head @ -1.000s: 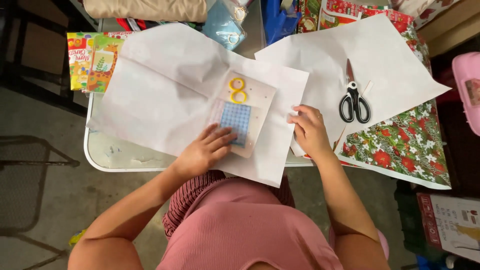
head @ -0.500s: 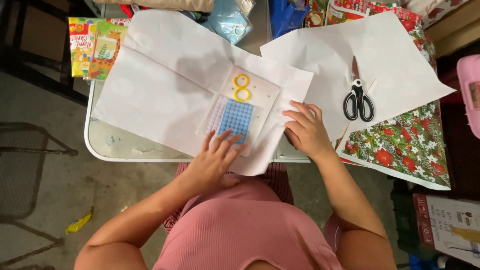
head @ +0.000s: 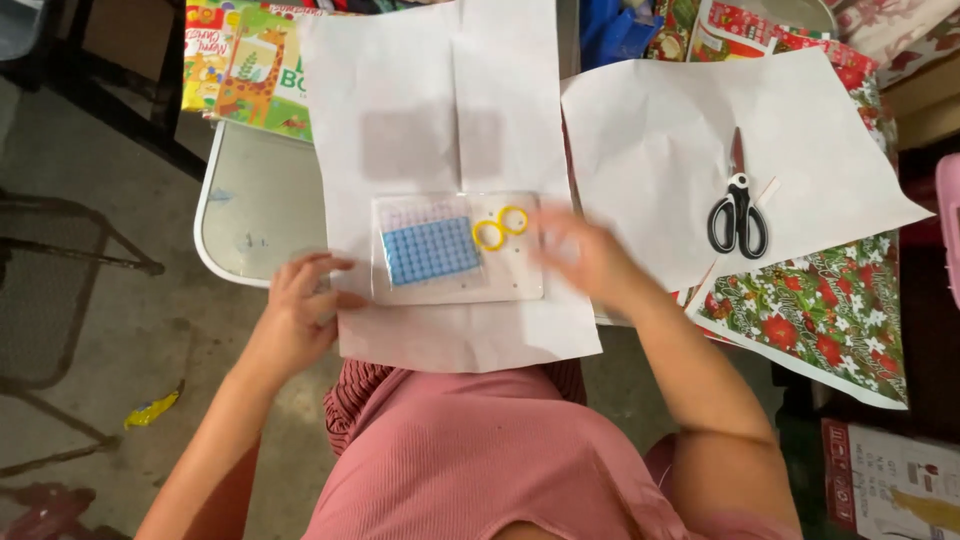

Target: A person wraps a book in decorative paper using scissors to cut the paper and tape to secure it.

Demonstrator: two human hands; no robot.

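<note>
On the pale table (head: pixel 250 215), largest first: one white paper sheet (head: pixel 440 120) spread flat, its near edge hanging over toward my lap. Centred on it, a clear flat package (head: pixel 457 248) holding a blue grid panel and two yellow rings. My left hand (head: pixel 298 318) rests fingers-spread on the sheet's left edge, just beside the package. My right hand (head: pixel 590 262) (blurred) hovers loose at the package's right edge, gripping nothing. Black-handled scissors (head: pixel 738 205) lie well apart on a second sheet (head: pixel 660 140).
</note>
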